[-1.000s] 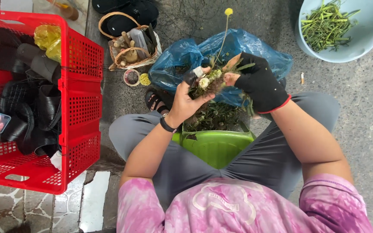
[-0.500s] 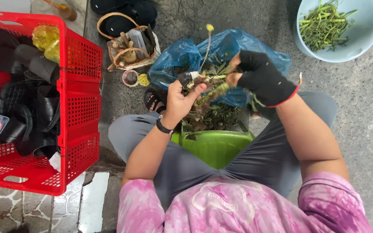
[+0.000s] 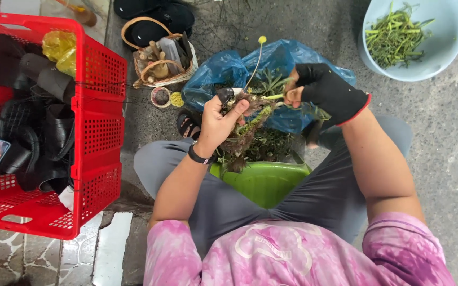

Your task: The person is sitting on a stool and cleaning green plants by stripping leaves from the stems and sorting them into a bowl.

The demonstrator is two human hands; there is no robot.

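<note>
My left hand (image 3: 219, 121), bare with a black wristband, grips a clump of plants (image 3: 250, 124) with tangled brown roots and a long stem ending in a yellow flower head (image 3: 262, 39). My right hand (image 3: 322, 90), in a black fingerless glove, pinches a green stem of that clump from the right. Both hands are held above a green basin (image 3: 266, 180) between my knees, with a blue plastic bag (image 3: 223, 71) of plants just beyond.
A red plastic crate (image 3: 94, 159) with black pots and a yellow bag stands at left. A small wicker basket (image 3: 160, 66) with tools, black sandals (image 3: 155, 13), and a pale blue bowl (image 3: 446, 47) of green stems at upper right sit on the concrete ground.
Both hands have shifted slightly with the plant clump; the flower stem has swung leftward and my right hand now pinches a green stem further to the right.
</note>
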